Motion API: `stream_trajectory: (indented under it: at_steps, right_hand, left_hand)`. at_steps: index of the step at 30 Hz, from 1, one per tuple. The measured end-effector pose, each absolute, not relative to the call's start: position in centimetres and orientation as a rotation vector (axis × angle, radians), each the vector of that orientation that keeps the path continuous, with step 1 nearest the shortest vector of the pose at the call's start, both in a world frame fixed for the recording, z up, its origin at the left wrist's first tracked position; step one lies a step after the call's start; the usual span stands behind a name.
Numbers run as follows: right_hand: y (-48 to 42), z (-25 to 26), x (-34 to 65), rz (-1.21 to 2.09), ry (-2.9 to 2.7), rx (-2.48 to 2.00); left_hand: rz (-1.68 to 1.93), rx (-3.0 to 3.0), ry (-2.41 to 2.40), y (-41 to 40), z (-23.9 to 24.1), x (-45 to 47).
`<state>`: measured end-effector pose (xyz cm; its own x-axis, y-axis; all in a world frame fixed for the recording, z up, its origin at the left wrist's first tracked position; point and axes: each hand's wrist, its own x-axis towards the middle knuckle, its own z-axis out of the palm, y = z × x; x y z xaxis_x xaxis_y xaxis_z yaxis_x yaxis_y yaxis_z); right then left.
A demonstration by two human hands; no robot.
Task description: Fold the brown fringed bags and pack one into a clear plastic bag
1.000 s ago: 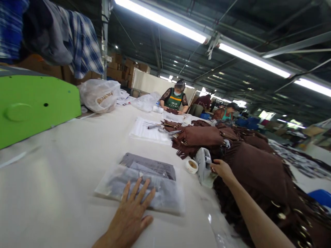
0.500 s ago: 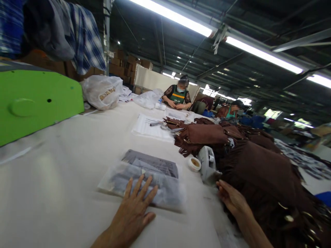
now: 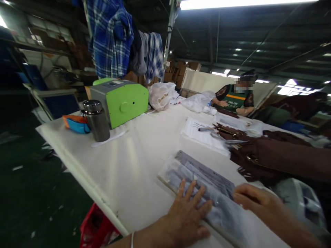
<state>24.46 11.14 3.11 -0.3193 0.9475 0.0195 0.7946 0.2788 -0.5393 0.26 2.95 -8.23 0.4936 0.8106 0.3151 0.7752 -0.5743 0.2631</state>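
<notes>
A stack of clear plastic bags [image 3: 224, 213] with a grey printed upper part [image 3: 207, 174] lies aslant on the white table. My left hand [image 3: 187, 210] rests flat on the stack with its fingers spread. At the right end of the printed part, my right hand [image 3: 261, 201] is closed in a pinch against the plastic. What its fingertips hold, if anything, is too small or hidden to tell. Just beyond that hand, at the right, a grey tape dispenser [image 3: 297, 196] appears blurred and partly cut off by my forearm.
Brown fringed bags [image 3: 281, 155] are heaped at the right. A white foam sheet [image 3: 204, 137] lies farther back. At the left stand a steel flask [image 3: 97, 122], a blue and orange pouch [image 3: 77, 124] and a green machine [image 3: 126, 103]. A co-worker [image 3: 235, 98] sits across the table [image 3: 144, 155].
The view has swung left, bringing in the flask and the table's left edge. My right hand has moved from beside the tape dispenser to the stack's right end. My left hand stays on the stack.
</notes>
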Motion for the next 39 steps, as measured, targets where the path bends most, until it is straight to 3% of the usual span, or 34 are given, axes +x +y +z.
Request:
stream_trajectory:
  at_steps: [3, 5, 12, 16, 21, 30, 39]
  right_hand:
    - [12.6, 6.0, 14.2, 0.629, -2.792, -1.192]
    - [13.8, 6.4, 9.2, 0.383, -3.093, -1.037]
    - [18.7, 1.9, 2.3, -0.017, -3.385, -0.792]
    - [21.1, 1.7, 3.5, -0.055, -3.305, -0.736]
    - [23.0, 2.1, 8.2, -0.087, -2.914, -1.144]
    - [19.0, -4.9, 6.2, 0.188, -2.636, -1.244]
    - [17.3, -2.7, 13.4, 0.179, -2.357, -1.263]
  left_hand:
    - [0.648, 2.691, 1.400, 2.7, -7.8, 0.0]
    - [0.679, 2.775, 1.415, 2.9, -8.1, -0.1]
    - [0.939, 3.134, 1.670, 4.6, -12.6, 0.8]
    - [0.995, 3.173, 1.722, 4.9, -13.2, 1.0]
    - [1.014, 3.102, 1.710, 4.7, -12.3, 0.8]
    - [0.725, 2.842, 1.382, 3.9, -9.2, -0.2]
    - [0.717, 2.986, 1.385, 5.3, -12.3, -0.3]
